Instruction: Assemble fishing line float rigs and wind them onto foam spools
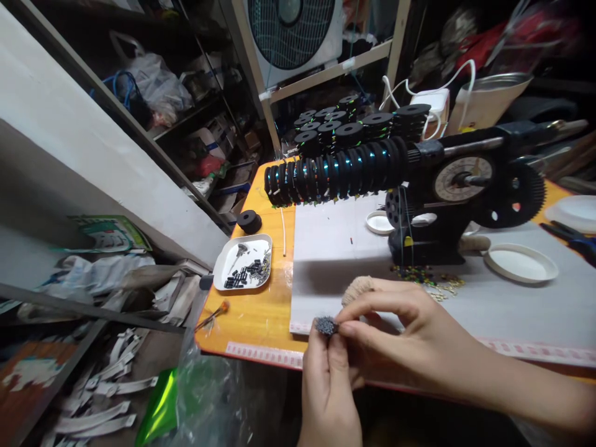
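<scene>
My left hand comes up from the bottom, its thumb and fingers closed round a bundle of fine dark grey pieces. The bundle's speckled end faces up; what the pieces are is too small to tell. My right hand pinches at the bundle's right edge, and I cannot make out what lies between its fingertips. A beige wrap covers one of its fingers. Beyond my hands, a black geared winding machine carries a row of black foam spools with blue and coloured thread.
A white tray of small black and metal parts sits left on the orange table. Stacked black spools stand behind. Small gold and green bits lie near a shallow white dish. Pliers rest at right.
</scene>
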A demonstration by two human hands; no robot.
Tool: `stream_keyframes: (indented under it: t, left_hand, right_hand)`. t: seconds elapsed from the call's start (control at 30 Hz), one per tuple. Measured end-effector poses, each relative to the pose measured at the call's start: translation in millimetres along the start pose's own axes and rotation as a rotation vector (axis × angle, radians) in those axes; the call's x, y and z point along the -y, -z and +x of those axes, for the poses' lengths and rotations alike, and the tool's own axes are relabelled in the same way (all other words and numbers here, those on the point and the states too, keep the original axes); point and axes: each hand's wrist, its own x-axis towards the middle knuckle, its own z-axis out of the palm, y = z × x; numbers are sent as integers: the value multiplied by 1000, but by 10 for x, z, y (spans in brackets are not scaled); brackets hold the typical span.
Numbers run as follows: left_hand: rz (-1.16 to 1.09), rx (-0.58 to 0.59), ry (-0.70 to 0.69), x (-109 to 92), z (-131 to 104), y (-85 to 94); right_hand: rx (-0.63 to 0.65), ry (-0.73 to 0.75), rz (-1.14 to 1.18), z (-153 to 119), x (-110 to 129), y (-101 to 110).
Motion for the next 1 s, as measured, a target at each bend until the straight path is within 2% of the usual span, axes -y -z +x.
stream_keyframes:
  t: [0.1,0.23,0.37,0.57,1.0]
  left_hand:
    - [-91,-64,-87,23,-6,-39]
    - [-248,-1,-311,23,26,-32]
    - [-238,29,-464,33,66,38]
    - [-222,-10,-470,58,52,34]
    - [-232,-20,-414,50,32,-19]
  right_hand:
    - [21,65,-74,-27,-29,-1]
    - [-3,133,-81,-47,-51,8]
    - [2,137,-121,-49,-48,23]
    - [24,169,-125,-46,-47,29]
    - [19,126,-115,-64,-22,30]
